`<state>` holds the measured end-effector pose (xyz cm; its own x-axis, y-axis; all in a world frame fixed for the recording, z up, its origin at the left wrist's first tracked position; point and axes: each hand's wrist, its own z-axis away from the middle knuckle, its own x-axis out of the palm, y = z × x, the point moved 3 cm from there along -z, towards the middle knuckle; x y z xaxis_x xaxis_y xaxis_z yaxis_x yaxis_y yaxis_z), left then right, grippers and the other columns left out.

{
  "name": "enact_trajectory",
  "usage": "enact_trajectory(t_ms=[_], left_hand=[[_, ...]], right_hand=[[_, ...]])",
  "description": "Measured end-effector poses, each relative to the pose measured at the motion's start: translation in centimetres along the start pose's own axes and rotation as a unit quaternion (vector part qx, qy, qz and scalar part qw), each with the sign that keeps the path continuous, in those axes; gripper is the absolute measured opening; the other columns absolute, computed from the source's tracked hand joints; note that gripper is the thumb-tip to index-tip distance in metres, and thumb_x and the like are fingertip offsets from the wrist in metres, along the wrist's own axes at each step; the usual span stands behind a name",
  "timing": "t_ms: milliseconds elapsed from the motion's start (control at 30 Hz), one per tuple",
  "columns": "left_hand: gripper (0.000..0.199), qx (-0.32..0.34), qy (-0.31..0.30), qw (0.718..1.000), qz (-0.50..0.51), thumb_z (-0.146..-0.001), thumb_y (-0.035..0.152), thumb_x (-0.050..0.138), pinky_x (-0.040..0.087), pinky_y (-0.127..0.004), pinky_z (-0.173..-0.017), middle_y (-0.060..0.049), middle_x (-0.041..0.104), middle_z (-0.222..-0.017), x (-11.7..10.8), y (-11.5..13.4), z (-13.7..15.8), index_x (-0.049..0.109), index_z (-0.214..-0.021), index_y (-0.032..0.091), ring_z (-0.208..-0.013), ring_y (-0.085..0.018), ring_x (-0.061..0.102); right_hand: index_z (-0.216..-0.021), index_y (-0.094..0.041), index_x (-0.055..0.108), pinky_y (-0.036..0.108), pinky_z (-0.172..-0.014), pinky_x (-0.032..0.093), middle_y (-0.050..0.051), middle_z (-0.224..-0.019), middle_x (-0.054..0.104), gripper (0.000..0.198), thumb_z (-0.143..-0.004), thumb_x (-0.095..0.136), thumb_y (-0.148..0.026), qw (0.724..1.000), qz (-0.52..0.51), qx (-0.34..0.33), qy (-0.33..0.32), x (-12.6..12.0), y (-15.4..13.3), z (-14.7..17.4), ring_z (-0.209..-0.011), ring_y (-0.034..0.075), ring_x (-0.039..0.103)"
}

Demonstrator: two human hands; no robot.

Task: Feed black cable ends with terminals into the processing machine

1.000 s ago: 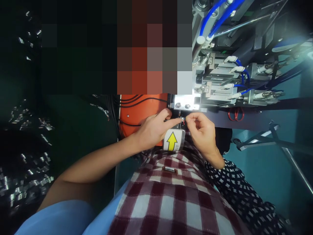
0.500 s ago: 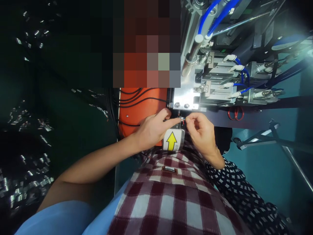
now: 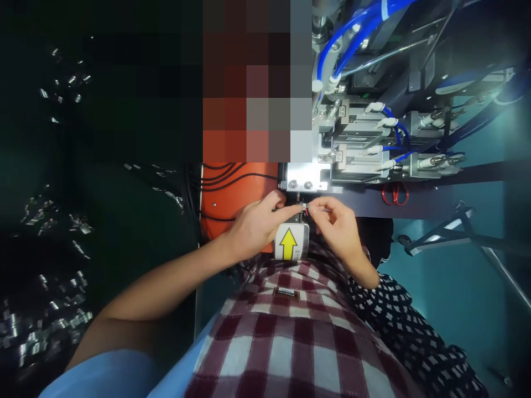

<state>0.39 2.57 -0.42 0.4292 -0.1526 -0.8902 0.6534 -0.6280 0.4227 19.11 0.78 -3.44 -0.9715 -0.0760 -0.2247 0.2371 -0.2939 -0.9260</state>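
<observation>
1 small part [image 3: 305, 207], metal w/ a red bit, sits btwn the tips of 2 bare hands, just below (in view) a bright metal plate [image 3: 299, 171] w/ 2 bolts [image 3: 307, 185]. Red bit points down toward the wearer's body; part's long axis too tiny to tell. R hand [image 3: 337, 226]: thumb + index pinched tight, tips on the part's right side. L hand [image 3: 257, 225]: 1 digit stretched out to the part's left side, another curled above it, gap btwn; can't tell if it has hold of anything. 1 label [image 3: 301, 243] just below the part, w/ 1 yellow arrow [image 3: 288, 246] pointing up, long axis approx. vertical in view. L hand overlaps an orange panel [image 3: 238, 188]. Off right: 1 pr. red handles [image 3: 395, 203] on a dark surface [image 3: 360, 203]; above, 4 white elbow fittings [image 3: 386, 122] w/ blue tubes [image 3: 399, 132].
</observation>
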Motion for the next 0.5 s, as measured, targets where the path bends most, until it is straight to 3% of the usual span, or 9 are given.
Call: enact_trajectory(t_ms=[167, 367, 500], left_hand=[[0.031, -0.01, -0.005, 1.0, 0.014, -0.098, 0.022, 0.043, 0.054, -0.025, -0.064, -0.007, 0.058, -0.091, 0.0, 0.1, -0.1, 0.067, -0.116, 0.018, -0.077, -0.016, 0.062], [0.026, -0.055, -0.006, 0.998, 0.037, -0.096, 0.019, 0.046, 0.055, -0.027, -0.068, -0.008, 0.059, -0.086, -0.4, 0.3, -0.1, 0.068, -0.107, 0.012, -0.077, -0.017, 0.062], [0.027, -0.046, -0.014, 0.998, 0.051, -0.096, 0.017, 0.045, 0.054, -0.026, -0.067, -0.007, 0.056, -0.086, -0.7, 0.4, 0.1, 0.068, -0.111, 0.012, -0.075, -0.015, 0.06]], right_hand=[[-0.08, -0.019, 0.064, 0.024, -0.051, 0.04, -0.001, -0.072, 0.06, 0.015, -0.087, 0.061, -0.032, 1.0, 0.003, -0.021, 0.011, 0.2, 0.2, -0.4, -0.054, 0.009, 0.051], [-0.074, -0.018, 0.06, 0.023, -0.045, 0.032, -0.006, -0.053, 0.048, 0.02, -0.083, 0.063, -0.035, 0.979, -0.167, 0.096, -0.065, 0.8, 1.4, -1.1, -0.043, 0.007, 0.042], [-0.079, -0.017, 0.063, 0.023, -0.048, 0.036, -0.004, -0.062, 0.054, 0.022, -0.084, 0.064, -0.039, 0.972, -0.21, 0.092, -0.042, 0.5, 1.5, -0.8, -0.046, 0.007, 0.045]])
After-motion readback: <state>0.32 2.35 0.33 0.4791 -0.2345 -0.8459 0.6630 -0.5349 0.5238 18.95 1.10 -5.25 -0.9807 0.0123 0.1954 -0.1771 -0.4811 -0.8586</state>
